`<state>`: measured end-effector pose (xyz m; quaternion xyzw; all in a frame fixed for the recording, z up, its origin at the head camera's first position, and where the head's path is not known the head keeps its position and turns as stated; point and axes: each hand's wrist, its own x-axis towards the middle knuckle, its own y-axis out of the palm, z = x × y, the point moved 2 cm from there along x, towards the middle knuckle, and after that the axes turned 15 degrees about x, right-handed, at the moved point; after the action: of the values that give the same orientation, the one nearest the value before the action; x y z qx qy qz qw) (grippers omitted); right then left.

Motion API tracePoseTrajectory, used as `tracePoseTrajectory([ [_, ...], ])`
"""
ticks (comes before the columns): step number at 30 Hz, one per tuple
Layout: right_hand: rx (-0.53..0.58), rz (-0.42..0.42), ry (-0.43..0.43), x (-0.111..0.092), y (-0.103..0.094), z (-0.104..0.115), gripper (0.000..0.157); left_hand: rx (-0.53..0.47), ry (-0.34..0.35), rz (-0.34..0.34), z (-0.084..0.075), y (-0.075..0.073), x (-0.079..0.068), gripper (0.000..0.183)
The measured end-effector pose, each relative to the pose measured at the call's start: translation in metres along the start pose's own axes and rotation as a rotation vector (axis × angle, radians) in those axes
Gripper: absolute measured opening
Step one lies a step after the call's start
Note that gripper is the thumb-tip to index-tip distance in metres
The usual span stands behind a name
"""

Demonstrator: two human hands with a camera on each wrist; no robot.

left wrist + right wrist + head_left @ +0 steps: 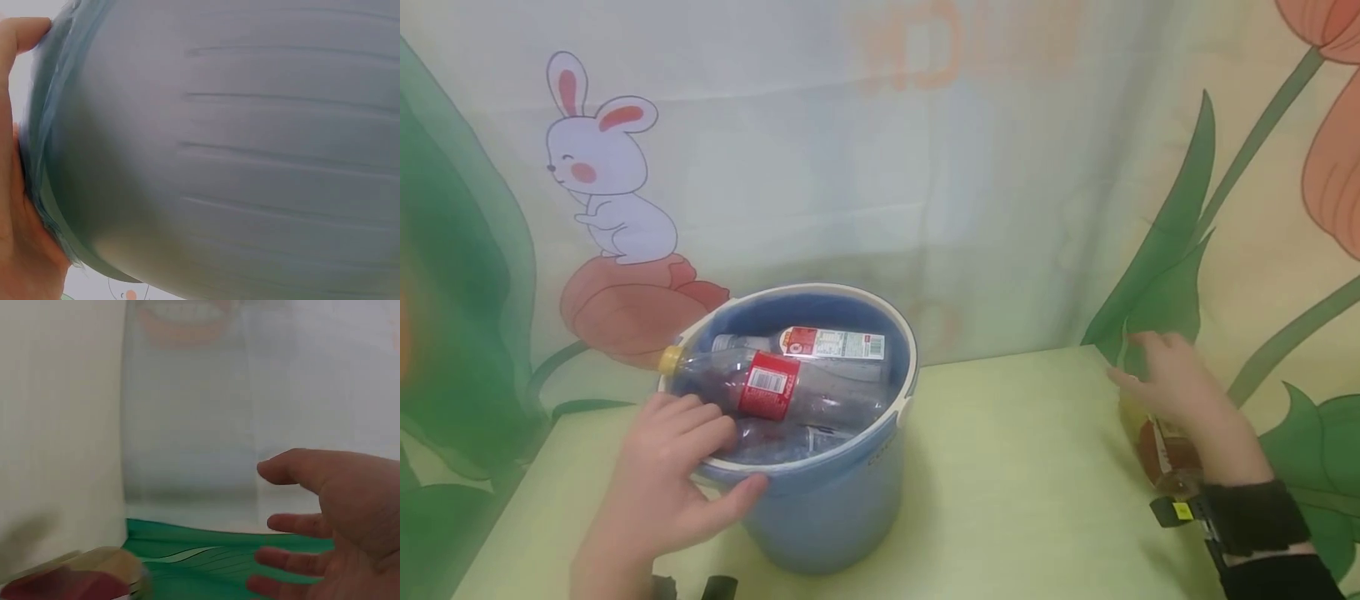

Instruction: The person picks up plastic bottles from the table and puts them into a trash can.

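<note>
A blue bucket [827, 517] with a pale rim stands on the table, filled with clear plastic bottles. On top lies a bottle with a yellow cap and red label [769, 385]; behind it is another bottle with a red and white label [835, 342]. My left hand [662, 475] grips the near left rim, fingers over the edge and thumb outside; the left wrist view shows the bucket's ribbed wall [250, 125]. At the right, my right hand [1187, 396] hovers with spread fingers, holding nothing, above a bottle with a dark red label [1168, 458], partly hidden by the forearm.
The pale green tabletop [1015, 467] stretches between the bucket and the bottle on the right. A printed curtain [1000, 167] with a rabbit and flowers hangs close behind the table and along its right side.
</note>
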<state>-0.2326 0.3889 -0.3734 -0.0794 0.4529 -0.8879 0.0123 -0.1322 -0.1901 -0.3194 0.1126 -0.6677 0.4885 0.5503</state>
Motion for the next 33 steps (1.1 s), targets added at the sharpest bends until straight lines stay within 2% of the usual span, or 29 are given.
tracePoseTrajectory([
  [9, -0.021, 0.050, 0.183, -0.016, 0.023, -0.041, 0.090, 0.011, 0.003, 0.002, -0.001, -0.001, 0.001, 0.058],
  [16, -0.080, 0.054, 0.222, -0.026, 0.043, -0.056, 0.092, -0.002, 0.017, -0.010, -0.002, 0.000, 0.003, 0.058],
  [25, -0.036, 0.078, 0.287, -0.031, 0.053, -0.067, 0.097, -0.010, 0.028, -0.015, -0.002, 0.000, 0.003, 0.058],
  [33, -0.046, 0.065, 0.258, -0.031, 0.057, -0.073, 0.092, -0.002, 0.015, 0.004, -0.001, -0.001, 0.003, 0.058],
])
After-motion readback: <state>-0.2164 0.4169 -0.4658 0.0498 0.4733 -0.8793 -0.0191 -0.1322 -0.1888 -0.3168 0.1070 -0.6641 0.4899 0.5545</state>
